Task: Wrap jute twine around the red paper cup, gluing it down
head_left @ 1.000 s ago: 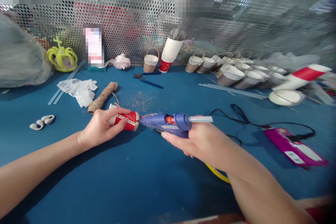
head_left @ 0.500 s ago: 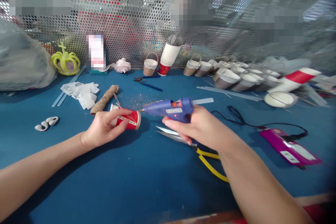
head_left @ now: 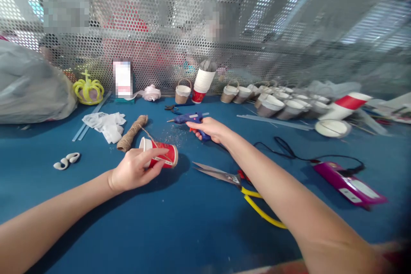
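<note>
My left hand (head_left: 136, 170) is closed round a red and white paper cup (head_left: 171, 154) lying on its side, its base turned to the right. A strand of twine runs from the cup to a twine bundle (head_left: 132, 133) just behind it. My right hand (head_left: 207, 129) grips a blue hot glue gun (head_left: 183, 118) by its handle, farther back on the table. The gun's nozzle points left, apart from the cup. Scissors (head_left: 221, 174) with yellow handles lie beneath my right forearm, partly hidden by it.
Pliers (head_left: 173, 106), a twine-handled cup (head_left: 183, 93) and a stack of paper cups (head_left: 204, 80) stand or lie at the back. Several wrapped cups (head_left: 271, 105) fill the back right. A purple power strip (head_left: 348, 184) with a black cord lies right. White cloth (head_left: 107, 125) lies left.
My right hand has moved the glue gun back and away from the cup's base, uncovering the scissors. My left hand still holds the cup. The view has shifted slightly.
</note>
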### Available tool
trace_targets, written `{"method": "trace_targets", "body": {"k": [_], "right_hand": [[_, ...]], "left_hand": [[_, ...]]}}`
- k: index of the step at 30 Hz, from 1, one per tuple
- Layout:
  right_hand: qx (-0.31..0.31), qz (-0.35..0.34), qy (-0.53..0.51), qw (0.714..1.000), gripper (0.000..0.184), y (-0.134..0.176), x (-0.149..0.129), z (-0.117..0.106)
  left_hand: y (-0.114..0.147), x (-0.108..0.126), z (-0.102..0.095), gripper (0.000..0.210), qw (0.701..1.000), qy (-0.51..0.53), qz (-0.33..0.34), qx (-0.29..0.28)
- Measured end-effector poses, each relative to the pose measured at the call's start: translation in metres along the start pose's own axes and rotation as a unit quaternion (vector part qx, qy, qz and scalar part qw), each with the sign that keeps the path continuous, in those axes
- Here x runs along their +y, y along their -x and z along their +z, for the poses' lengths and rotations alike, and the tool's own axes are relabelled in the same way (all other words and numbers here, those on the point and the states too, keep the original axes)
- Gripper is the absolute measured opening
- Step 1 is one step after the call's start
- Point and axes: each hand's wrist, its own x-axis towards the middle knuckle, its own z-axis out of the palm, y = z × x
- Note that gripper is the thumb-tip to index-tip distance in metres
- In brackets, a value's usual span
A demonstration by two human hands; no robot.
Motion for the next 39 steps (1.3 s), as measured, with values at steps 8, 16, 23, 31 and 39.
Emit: {"method": "trace_targets", "body": {"k": [8, 16, 23, 31, 39], "right_hand": [[0.070, 0.012, 0.160, 0.985, 0.033, -0.010, -0.010, 0.002], [-0.129, -0.141, 0.128, 0.973, 0.045, 0.052, -0.054, 0.042], [-0.138, -0.158, -0.165, 0.964, 0.012, 0.061, -0.056, 0.060], [-0.073, -0.195, -0.306, 0.929, 0.017, 0.072, -0.048, 0.035], [-0.033, -0.195, -0.322, 0.926, 0.023, 0.067, -0.043, 0.035]], "left_hand": [[0.003, 0.001, 0.004, 0.017, 1.000, 0.004, 0.030, 0.004], [0.006, 0.004, 0.005, 0.018, 0.999, 0.007, 0.045, -0.026], [0.004, 0.006, 0.002, 0.019, 0.998, 0.047, 0.024, -0.043], [-0.001, 0.014, -0.002, 0.025, 0.939, 0.215, -0.268, -0.033], [-0.002, 0.015, 0.001, 0.027, 0.894, 0.290, -0.340, -0.042]]}}
